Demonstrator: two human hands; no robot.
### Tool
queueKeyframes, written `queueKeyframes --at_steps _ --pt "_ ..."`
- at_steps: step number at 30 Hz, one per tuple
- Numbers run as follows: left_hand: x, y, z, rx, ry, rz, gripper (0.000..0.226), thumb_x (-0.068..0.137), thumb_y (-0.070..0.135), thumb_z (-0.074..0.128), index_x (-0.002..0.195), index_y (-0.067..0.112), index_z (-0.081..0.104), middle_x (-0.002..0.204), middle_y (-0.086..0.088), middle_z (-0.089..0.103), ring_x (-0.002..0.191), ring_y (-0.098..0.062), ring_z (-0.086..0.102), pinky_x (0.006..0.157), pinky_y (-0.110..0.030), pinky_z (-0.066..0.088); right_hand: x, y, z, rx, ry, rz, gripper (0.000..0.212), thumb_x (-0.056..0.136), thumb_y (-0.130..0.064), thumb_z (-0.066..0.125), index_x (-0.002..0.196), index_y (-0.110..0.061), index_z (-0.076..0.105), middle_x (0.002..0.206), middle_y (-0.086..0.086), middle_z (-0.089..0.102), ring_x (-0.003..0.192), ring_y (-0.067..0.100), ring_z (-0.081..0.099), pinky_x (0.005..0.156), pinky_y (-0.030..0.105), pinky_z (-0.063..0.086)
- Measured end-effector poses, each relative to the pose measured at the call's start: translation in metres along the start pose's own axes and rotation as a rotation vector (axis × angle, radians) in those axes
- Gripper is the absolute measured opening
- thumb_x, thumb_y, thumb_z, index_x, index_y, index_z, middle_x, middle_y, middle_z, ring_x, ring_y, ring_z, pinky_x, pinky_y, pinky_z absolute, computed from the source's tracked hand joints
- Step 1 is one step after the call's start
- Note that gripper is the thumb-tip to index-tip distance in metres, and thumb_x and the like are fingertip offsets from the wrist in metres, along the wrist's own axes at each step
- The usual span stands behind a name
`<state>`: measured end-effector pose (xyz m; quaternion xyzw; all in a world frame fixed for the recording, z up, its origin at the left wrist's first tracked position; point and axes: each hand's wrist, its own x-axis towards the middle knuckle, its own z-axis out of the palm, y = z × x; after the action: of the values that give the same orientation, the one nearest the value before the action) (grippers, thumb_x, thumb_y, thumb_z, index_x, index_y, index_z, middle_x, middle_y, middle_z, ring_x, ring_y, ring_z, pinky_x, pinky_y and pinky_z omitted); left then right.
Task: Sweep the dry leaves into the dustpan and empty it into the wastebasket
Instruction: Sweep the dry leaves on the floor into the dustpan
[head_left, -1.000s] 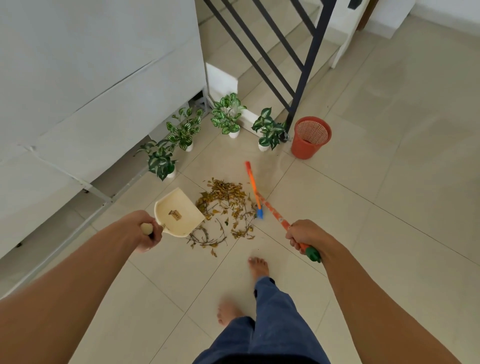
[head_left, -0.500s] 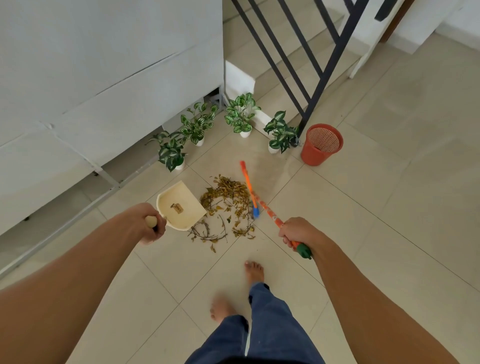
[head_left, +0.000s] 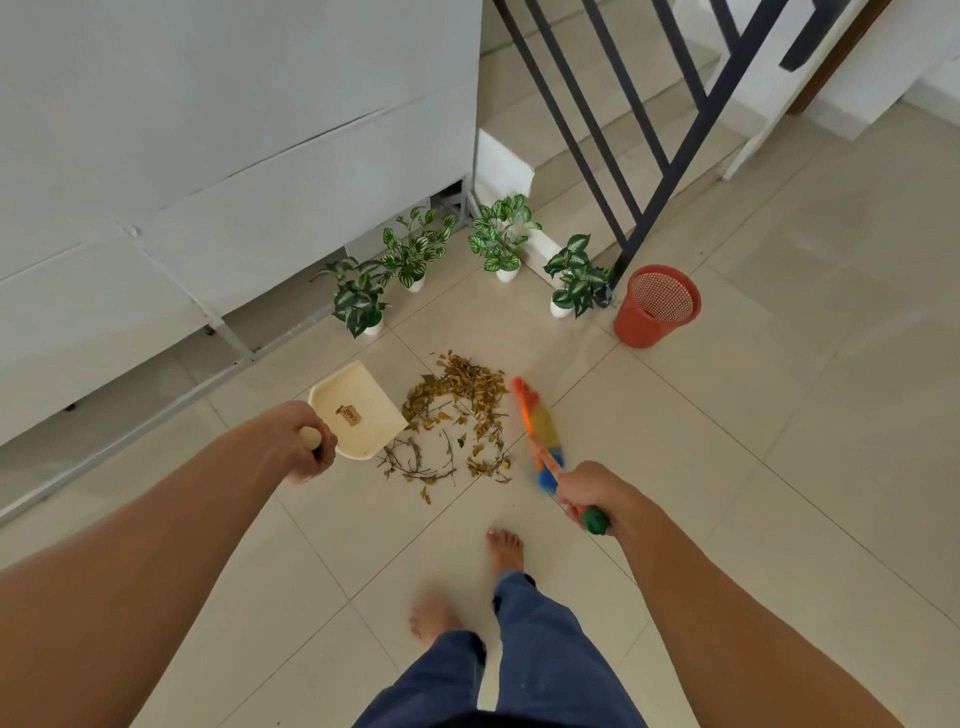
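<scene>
The dry leaves (head_left: 457, 415) lie heaped on the tiled floor (head_left: 727, 467), directly between the two hands. The left hand (head_left: 306, 441) is closed on the handle of the cream dustpan (head_left: 358, 410), whose open lip faces right and touches the pile's left edge. The right hand (head_left: 587, 493) is clamped on the hand broom (head_left: 540, 431), its blurred bristles just right of the pile, long axis running away from the person. Judgement: the sweep must travel leftward. The red wastebasket (head_left: 657, 306) stands well apart, beyond the pile to the right.

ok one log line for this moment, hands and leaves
left hand: holds dustpan | right hand: holds broom | leaves: on floor, none in dustpan | wastebasket: upright
</scene>
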<state>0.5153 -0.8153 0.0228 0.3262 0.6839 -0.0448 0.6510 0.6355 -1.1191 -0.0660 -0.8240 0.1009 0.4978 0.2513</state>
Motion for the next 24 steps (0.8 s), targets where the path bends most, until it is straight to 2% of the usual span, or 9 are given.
queueKeyframes --at_steps 1,4,8,12,15,17,20,22,24 --pt "0.023 -0.002 -0.004 -0.053 -0.02 0.01 0.033 0.092 0.007 0.063 0.122 -0.007 0.059 0.078 -0.007 0.058 0.042 -0.017 0.057 0.031 -0.011 0.039 0.0 0.003 0.0 0.096 -0.03 0.02 0.022 0.091 0.0 0.043 0.105 -0.011 0.057 0.063 0.006 0.051 0.04 0.01 0.045 0.037 0.019 0.037" --pt "0.025 -0.003 -0.005 -0.07 0.013 -0.062 0.023 0.095 -0.001 0.049 0.117 0.004 0.051 0.083 -0.012 0.053 0.05 -0.01 0.047 0.031 -0.016 0.042 -0.003 0.009 -0.01 0.295 -0.025 0.027 0.014 0.091 0.0 0.047 0.085 -0.004 0.059 0.055 0.007 0.05 0.04 0.011 0.043 0.035 0.021 0.037" --pt "0.021 -0.004 0.003 -0.067 0.014 -0.08 0.018 0.094 -0.002 0.045 0.108 0.008 0.051 0.079 -0.01 0.051 0.053 -0.009 0.044 0.033 -0.016 0.044 -0.01 0.012 -0.034 0.337 0.027 0.022 0.01 0.089 0.0 0.05 0.089 -0.002 0.059 0.056 0.006 0.052 0.038 0.01 0.045 0.036 0.019 0.037" --pt "0.02 -0.003 0.004 -0.052 0.007 -0.087 0.016 0.094 -0.003 0.046 0.107 0.006 0.049 0.079 -0.01 0.05 0.053 -0.01 0.044 0.033 -0.015 0.044 -0.012 0.014 -0.041 0.162 0.096 0.036 0.01 0.088 -0.001 0.048 0.091 -0.001 0.058 0.06 0.009 0.055 0.047 0.015 0.05 0.049 0.026 0.043" --pt "0.021 -0.004 0.004 -0.067 -0.015 -0.094 0.018 0.094 -0.004 0.045 0.109 0.005 0.05 0.079 -0.01 0.05 0.054 -0.01 0.044 0.033 -0.015 0.044 -0.013 0.012 -0.023 0.131 0.09 0.058 0.024 0.092 0.0 0.041 0.112 0.0 0.053 0.074 0.011 0.056 0.047 0.014 0.048 0.036 0.016 0.037" --pt "0.022 -0.005 0.006 -0.06 -0.01 -0.09 0.019 0.094 -0.004 0.044 0.11 0.005 0.05 0.079 -0.01 0.051 0.053 -0.01 0.044 0.033 -0.015 0.044 -0.009 0.012 -0.009 0.239 0.041 0.043 0.04 0.09 0.003 0.039 0.127 -0.002 0.052 0.077 0.011 0.055 0.044 0.012 0.046 0.034 0.017 0.035" --pt "0.019 -0.004 0.005 -0.066 0.005 -0.097 0.018 0.095 -0.003 0.046 0.111 0.005 0.05 0.079 -0.01 0.052 0.053 -0.009 0.044 0.033 -0.015 0.044 -0.004 0.014 -0.002 0.48 -0.03 0.059 0.033 0.09 0.005 0.04 0.114 -0.007 0.057 0.051 0.005 0.044 0.034 0.01 0.037 0.032 0.017 0.031" --pt "0.021 -0.004 0.005 -0.084 0.004 -0.1 0.018 0.094 -0.003 0.046 0.109 0.007 0.05 0.079 -0.009 0.051 0.052 -0.009 0.045 0.033 -0.015 0.043 -0.006 0.011 -0.007 0.565 -0.054 0.068 0.024 0.092 0.003 0.042 0.105 -0.007 0.059 0.049 0.003 0.042 0.032 0.008 0.037 0.03 0.016 0.031" --pt "0.017 -0.004 0.005 -0.097 0.022 -0.114 0.018 0.092 -0.004 0.047 0.107 0.007 0.05 0.078 -0.008 0.051 0.052 -0.009 0.046 0.033 -0.015 0.043 -0.009 0.004 -0.016 0.469 -0.039 0.032 0.016 0.091 0.003 0.044 0.096 -0.006 0.057 0.051 0.006 0.044 0.032 0.009 0.039 0.031 0.017 0.033"
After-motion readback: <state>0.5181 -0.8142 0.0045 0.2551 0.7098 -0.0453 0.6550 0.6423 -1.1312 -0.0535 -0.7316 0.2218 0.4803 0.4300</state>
